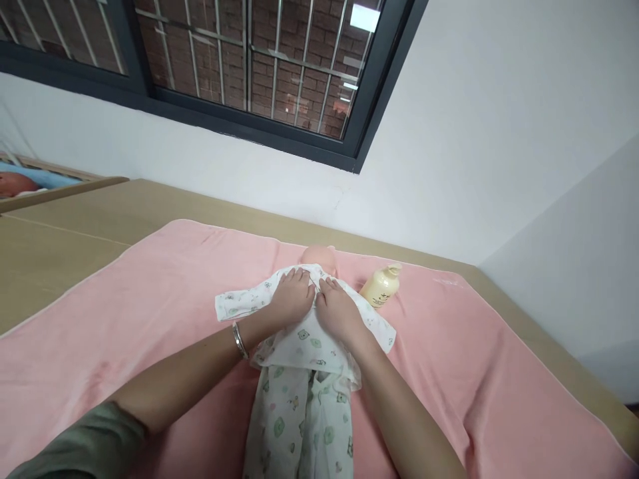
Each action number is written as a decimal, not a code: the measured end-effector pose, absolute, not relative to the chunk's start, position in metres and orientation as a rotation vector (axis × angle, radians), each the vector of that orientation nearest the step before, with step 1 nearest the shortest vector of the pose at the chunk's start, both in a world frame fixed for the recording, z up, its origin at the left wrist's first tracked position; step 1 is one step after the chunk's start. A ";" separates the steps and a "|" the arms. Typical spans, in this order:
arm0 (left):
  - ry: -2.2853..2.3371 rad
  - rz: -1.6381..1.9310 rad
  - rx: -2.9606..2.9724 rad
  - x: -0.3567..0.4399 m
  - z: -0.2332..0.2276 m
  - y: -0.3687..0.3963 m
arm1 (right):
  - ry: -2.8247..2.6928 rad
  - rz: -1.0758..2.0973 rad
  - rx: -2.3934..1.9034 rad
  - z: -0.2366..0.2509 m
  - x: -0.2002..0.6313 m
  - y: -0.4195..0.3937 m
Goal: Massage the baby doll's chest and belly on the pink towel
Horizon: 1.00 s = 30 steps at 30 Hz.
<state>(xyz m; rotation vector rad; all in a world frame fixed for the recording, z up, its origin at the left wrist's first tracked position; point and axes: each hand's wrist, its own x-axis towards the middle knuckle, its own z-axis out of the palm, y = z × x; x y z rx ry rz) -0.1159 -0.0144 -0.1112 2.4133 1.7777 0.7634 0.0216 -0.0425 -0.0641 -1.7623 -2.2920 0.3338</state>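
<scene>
A baby doll lies on its back, its bald head (318,257) at the far end. It wears a white long-sleeved baby shirt (312,342) with a small green print, sleeves spread to both sides. Matching baby trousers (284,419) cover its legs. At the shirt's neckline, my left hand (293,296) has its fingers bent over the fabric, the thumb turned inward. Close beside it, my right hand (339,307) grips the other side of the collar. Both hands are closed on the cloth; the fingertips partly hide the collar edge.
A pink blanket (164,313) lies under the doll on a wooden surface (64,256). To the right of the doll a pale yellow bottle (383,286) leans near the sleeve. Behind are a white wall (424,179) and a dark-framed window (244,126).
</scene>
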 end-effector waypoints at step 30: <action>1.867 0.843 2.502 -0.110 -0.124 -0.016 | -2.209 0.083 -1.933 -0.070 0.034 -0.027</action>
